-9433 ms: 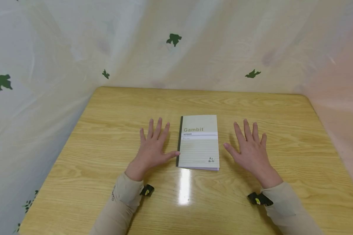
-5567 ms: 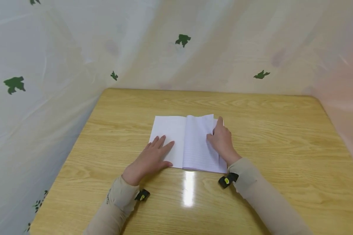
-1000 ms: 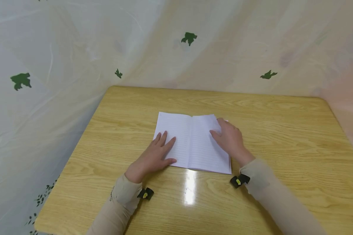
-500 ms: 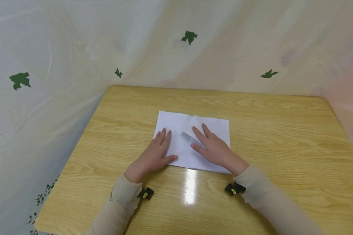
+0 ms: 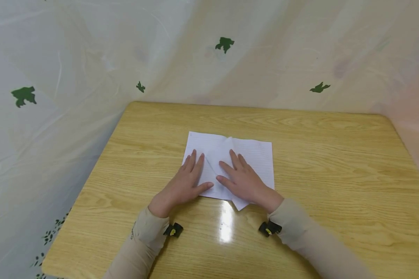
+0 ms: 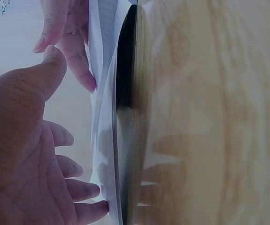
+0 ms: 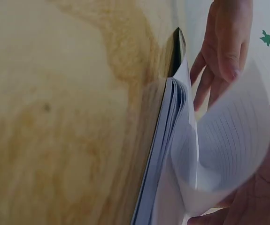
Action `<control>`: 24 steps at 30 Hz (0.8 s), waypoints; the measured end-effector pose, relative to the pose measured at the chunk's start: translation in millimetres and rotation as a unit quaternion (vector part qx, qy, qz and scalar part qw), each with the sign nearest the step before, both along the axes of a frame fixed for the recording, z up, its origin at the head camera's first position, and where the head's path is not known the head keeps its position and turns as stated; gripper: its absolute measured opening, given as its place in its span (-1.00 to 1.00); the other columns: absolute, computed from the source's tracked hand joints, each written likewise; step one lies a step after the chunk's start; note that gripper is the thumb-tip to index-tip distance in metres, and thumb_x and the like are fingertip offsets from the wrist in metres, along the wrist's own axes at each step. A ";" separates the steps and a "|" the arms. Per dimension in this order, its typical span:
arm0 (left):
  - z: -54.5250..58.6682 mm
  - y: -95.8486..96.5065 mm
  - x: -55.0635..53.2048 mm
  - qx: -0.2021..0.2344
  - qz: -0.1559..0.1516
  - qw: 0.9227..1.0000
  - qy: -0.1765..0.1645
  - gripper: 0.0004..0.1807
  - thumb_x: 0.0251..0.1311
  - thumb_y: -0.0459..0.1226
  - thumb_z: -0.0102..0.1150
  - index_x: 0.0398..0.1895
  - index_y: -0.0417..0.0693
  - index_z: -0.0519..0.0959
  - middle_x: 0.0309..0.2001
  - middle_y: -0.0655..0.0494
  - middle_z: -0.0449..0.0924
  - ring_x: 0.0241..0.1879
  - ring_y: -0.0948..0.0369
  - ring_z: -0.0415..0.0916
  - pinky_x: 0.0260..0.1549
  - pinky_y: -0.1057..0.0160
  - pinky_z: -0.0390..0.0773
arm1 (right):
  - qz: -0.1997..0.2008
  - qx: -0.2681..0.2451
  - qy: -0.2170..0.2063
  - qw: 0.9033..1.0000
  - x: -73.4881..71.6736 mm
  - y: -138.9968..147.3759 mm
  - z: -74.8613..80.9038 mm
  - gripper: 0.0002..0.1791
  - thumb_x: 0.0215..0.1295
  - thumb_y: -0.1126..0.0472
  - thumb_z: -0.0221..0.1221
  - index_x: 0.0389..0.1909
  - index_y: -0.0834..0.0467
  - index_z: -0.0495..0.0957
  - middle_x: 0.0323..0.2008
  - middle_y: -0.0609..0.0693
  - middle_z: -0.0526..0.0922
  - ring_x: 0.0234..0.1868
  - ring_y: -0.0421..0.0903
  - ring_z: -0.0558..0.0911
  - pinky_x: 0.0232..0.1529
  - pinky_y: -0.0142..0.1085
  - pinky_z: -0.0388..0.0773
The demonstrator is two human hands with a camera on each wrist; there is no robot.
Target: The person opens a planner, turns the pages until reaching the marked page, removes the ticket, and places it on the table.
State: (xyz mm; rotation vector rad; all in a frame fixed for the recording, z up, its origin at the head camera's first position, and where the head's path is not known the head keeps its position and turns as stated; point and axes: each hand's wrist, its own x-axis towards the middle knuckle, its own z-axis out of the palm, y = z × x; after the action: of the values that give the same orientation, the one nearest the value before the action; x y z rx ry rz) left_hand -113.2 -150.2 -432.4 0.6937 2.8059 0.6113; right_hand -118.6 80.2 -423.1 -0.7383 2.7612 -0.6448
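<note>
An open notebook (image 5: 260, 155) with white lined pages lies flat on the table. One leaf (image 5: 218, 151) is partway over the middle fold, slanting onto the left page, and its lower corner sticks out past the near edge. In the right wrist view that turning leaf (image 7: 233, 136) curls up in a loop. My left hand (image 5: 181, 182) rests on the left page, fingers extended. My right hand (image 5: 246, 180) lies on the turning leaf with spread, fairly straight fingers, thumb toward the left hand. The notebook's dark cover underside (image 6: 127, 61) shows in the left wrist view.
The wooden table (image 5: 321, 166) extends around the notebook on all sides. A pale curtain (image 5: 265, 58) with green bird shapes hangs behind and beside it. Small black wrist devices (image 5: 173, 229) are strapped to both sleeves.
The closed notebook has been opened and a leaf turned. In the last second my right hand has moved left from the right page's edge, carrying another leaf toward the left page.
</note>
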 end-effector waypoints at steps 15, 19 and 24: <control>0.6 1.4 4.2 -0.016 -0.005 1.000 0.007 0.01 0.26 0.26 0.03 0.55 -0.13 -0.07 0.49 -0.36 -0.54 0.45 -0.30 -0.49 0.37 -0.18 -0.12 | 0.062 -0.038 -0.004 0.997 7.8 -12.2 -4.8 -0.30 0.51 -0.20 -0.16 0.48 0.15 0.18 0.52 0.26 -0.22 0.48 0.24 -0.01 0.39 0.07 0.11; 1.1 1.3 4.7 -0.026 -0.008 1.000 0.006 -0.04 0.25 0.26 0.04 0.55 -0.07 0.01 0.50 -0.34 -0.49 0.45 -0.30 -0.49 0.35 -0.26 -0.11 | 0.088 -0.032 0.000 0.996 10.2 -13.2 -5.3 -0.28 0.51 -0.19 -0.16 0.49 0.18 0.13 0.51 0.29 -0.13 0.48 0.22 0.04 0.40 0.05 0.09; 0.7 0.8 3.8 -0.051 -0.021 0.998 0.014 -0.06 0.22 0.22 0.12 0.53 -0.03 0.09 0.50 -0.36 -0.31 0.44 -0.35 -0.41 0.30 -0.35 -0.09 | 0.119 -0.010 0.015 0.993 11.6 -13.0 -5.2 -0.29 0.51 -0.18 -0.15 0.45 0.24 0.20 0.48 0.29 0.04 0.49 0.21 0.00 0.43 0.03 -0.01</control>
State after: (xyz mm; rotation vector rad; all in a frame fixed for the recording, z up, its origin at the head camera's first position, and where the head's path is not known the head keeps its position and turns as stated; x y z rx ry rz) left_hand -109.3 -149.4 -431.7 0.7453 2.8176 0.4500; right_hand -106.9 67.2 -428.3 -1.0680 2.6376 -0.6162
